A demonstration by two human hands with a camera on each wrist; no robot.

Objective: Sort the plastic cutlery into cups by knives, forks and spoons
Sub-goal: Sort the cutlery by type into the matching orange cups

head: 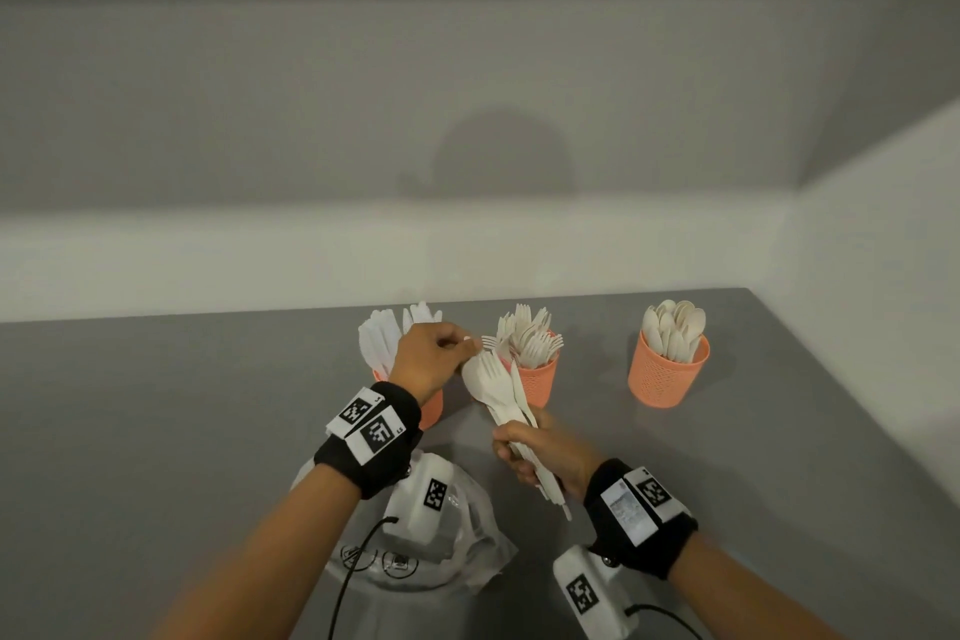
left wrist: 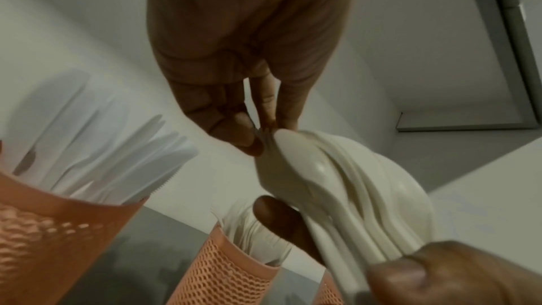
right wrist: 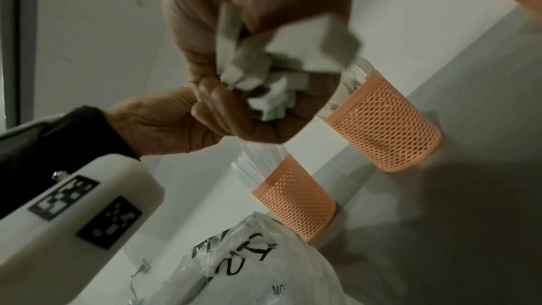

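Observation:
Three orange mesh cups stand in a row on the grey table. The knife cup is at the left, partly behind my left wrist. The fork cup is in the middle and the spoon cup at the right. My right hand grips a bundle of mixed white cutlery by the handles, heads up, in front of the fork cup. My left hand pinches the tines of a fork at the top of that bundle, next to a spoon bowl.
A crumpled clear plastic bag with black print lies on the table near me, under my left forearm. A pale wall runs close behind the cups. Bare grey table stretches to the left and in front of the spoon cup.

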